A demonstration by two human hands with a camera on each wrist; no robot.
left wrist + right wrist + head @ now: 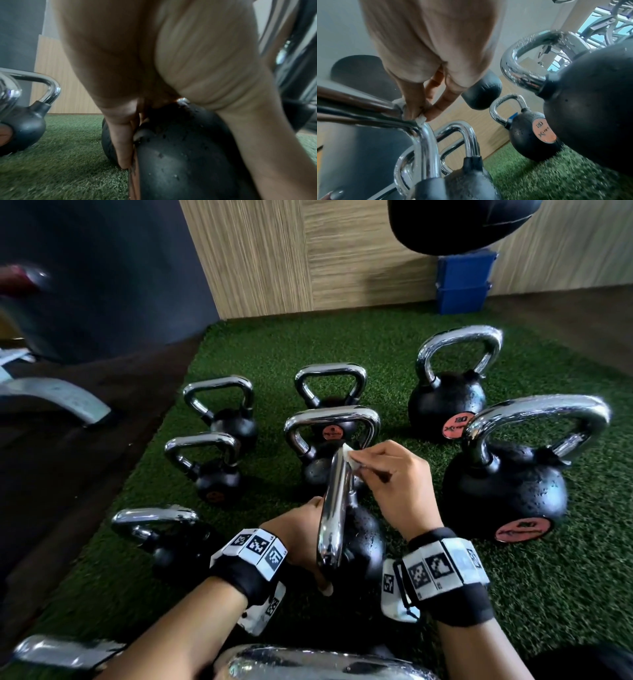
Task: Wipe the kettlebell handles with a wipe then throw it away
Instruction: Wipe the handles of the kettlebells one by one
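Several black kettlebells with chrome handles stand on green turf (513, 594). The nearest middle kettlebell (363, 539) shows its handle (334, 508) edge-on. My right hand (387, 474) pinches a small white wipe (349, 457) against the far top corner of that handle. In the right wrist view the wipe (421, 119) sits between thumb and fingertips of the right hand (423, 112), right at the handle's (368, 112) bend. My left hand (301, 535) holds the ball of the same kettlebell (180, 155). Its fingers (123, 135) lie along the ball's side and the thumb reaches round the near side.
A big kettlebell (503, 494) stands close on the right, with another (445, 405) behind it. Smaller ones (215, 470) stand to the left and ahead. Another chrome handle (308, 662) lies just below my arms. Blue bins (462, 285) stand at the wooden wall. A grey machine foot (58, 402) sits left.
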